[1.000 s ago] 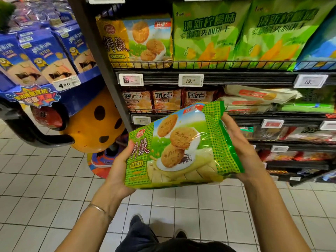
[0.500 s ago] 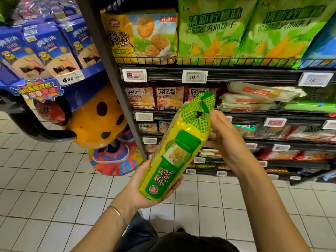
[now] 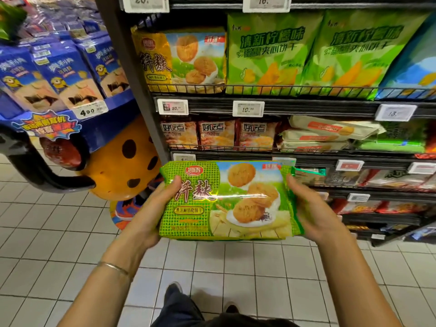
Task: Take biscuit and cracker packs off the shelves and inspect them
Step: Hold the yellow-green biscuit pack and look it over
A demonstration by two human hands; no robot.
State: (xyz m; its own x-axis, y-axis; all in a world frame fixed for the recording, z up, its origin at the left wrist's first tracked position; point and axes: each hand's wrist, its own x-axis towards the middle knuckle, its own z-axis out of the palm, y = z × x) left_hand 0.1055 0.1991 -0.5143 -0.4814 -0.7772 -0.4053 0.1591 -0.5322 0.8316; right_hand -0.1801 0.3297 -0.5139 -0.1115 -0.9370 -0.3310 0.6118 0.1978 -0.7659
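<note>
I hold a green plastic biscuit pack [image 3: 226, 201] in front of me with both hands. It is off the shelves, in the air before the lower shelf levels. The pack lies wide and nearly level, and its printed front is turned to me: a green checked field with red characters on the left part, and round brown biscuits on the right part. My left hand [image 3: 148, 213] grips the left end; the thumb lies on the front beside the red characters, and the other fingers are hidden behind the pack. My right hand [image 3: 316, 208] grips the right end in the same way, with the thumb on the front edge and the fingers behind, where I cannot see them. On my left wrist is a thin silver bracelet [image 3: 113, 267].

Behind the pack stands the dark metal shelf rack [image 3: 132, 74]. On the upper level, behind a low wire rail, stands a yellow biscuit pack [image 3: 179, 60]. Just beside it on the right are two large light green bags with dark green characters [image 3: 271, 53]. White price tags [image 3: 248, 109] are fixed on the shelf edge under them. One level down, three small brown-red packs [image 3: 217, 134] stand side by side, and to the right of them lies a pile of flat cream-coloured packs [image 3: 325, 133]. To the left of the rack is a display of blue boxes [image 3: 68, 76], and under it a round orange figure with dark spots [image 3: 122, 166]. The floor has white square tiles [image 3: 47, 232].
</note>
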